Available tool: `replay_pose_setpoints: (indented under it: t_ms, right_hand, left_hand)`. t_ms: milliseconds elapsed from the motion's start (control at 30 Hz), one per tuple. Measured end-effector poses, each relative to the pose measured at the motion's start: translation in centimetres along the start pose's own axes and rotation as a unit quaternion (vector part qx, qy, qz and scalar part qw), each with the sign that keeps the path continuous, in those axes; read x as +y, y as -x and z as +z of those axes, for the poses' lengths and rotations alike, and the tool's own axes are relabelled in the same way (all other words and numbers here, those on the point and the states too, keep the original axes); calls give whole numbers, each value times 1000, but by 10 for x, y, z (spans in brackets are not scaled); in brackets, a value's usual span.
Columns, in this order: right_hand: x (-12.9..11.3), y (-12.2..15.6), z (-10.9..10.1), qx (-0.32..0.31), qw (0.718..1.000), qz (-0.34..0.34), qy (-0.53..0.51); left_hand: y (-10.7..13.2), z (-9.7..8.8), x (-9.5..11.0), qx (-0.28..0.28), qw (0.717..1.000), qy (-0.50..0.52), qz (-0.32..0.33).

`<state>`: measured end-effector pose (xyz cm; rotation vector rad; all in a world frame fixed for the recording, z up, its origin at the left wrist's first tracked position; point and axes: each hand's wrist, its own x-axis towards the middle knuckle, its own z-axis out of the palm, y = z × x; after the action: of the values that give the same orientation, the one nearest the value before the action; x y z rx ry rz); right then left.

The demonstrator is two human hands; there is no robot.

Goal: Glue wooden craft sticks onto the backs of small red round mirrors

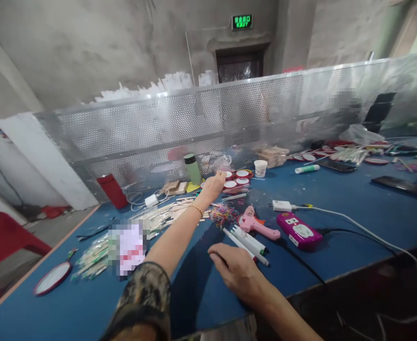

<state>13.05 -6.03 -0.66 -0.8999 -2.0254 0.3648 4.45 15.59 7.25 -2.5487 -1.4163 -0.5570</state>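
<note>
My left hand (213, 187) stretches to the far side of the table, its fingers closed at the edge of a cluster of red-rimmed round white discs (242, 174). Its fingertips are partly hidden, so what they pinch cannot be made out. Loosely curled, my right hand (239, 272) rests near the front edge with nothing visible in it. Beside it lie several white marker pens (246, 244) and a pink glue gun (256, 225). A heap of coloured rubber bands (223, 214) sits between the hands. Wooden sticks (175, 212) spread out left of my left forearm.
A magenta power box (298, 230) and a white charger (282, 205) trail cables to the right. Along the back stand a red bottle (112, 191), a green bottle (193, 170) and a white cup (260, 168). A perforated metal screen (151, 132) rises behind. Another red-rimmed disc (54, 278) lies left.
</note>
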Motion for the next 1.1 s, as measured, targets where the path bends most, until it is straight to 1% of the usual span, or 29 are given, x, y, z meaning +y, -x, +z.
replay_pose_setpoints:
  t_ms: [100, 167, 200, 267, 300, 333, 400, 433, 467, 500, 533, 600, 633, 700, 800, 900, 1000, 1100]
  right_hand:
    - [0, -2, 0, -10, 1000, 0, 2]
    - [0, -3, 1, -7, 1000, 3, -3]
    - [0, -3, 1, -2, 1000, 7, -6]
    - [1, -4, -3, 12, 1000, 19, -9]
    - [1, -6, -8, 18, 999, 26, -6]
    - [2, -9, -14, 31, 999, 31, 9]
    - [5, -20, -30, 77, 991, 75, 78]
    - [6, -29, -39, 101, 980, 106, 134]
    - [9, -39, -48, 104, 964, 147, 196]
    - [11, -51, -55, 83, 948, 178, 251]
    - [14, -63, -59, 37, 936, 189, 296]
    - [21, -88, -60, -70, 909, 188, 364]
    - [25, -98, -56, -89, 904, 193, 371]
    - [32, -114, -42, -107, 897, 204, 377]
    - [41, -124, -18, -116, 892, 216, 379]
    - [49, -128, -5, -125, 892, 233, 367]
    - [57, -132, -10, -126, 898, 247, 341]
    - [66, -134, -26, -103, 912, 247, 310]
  left_hand:
    - [42, -35, 7, 74, 996, 55, 19]
    - [75, -53, 13, 114, 987, 109, 8]
    - [91, -59, 16, 123, 982, 141, -7]
    - [119, -65, 19, 114, 971, 202, -59]
    - [131, -65, 19, 121, 963, 221, -97]
    - [141, -64, 19, 129, 956, 233, -122]
    - [155, -59, 14, 150, 944, 262, -135]
    - [159, -56, 11, 164, 935, 282, -139]
    - [162, -52, 7, 183, 923, 305, -149]
    - [164, -49, 3, 204, 909, 325, -164]
    - [165, -46, -2, 220, 895, 344, -179]
    - [167, -41, -9, 218, 876, 375, -210]
    - [168, -40, -11, 209, 870, 386, -227]
    - [171, -38, -14, 196, 858, 397, -260]
    - [174, -38, -12, 209, 849, 381, -299]
    - [173, -37, -10, 214, 854, 366, -302]
    - [171, -34, -9, 211, 853, 386, -281]
    - [170, -29, -9, 194, 855, 402, -265]
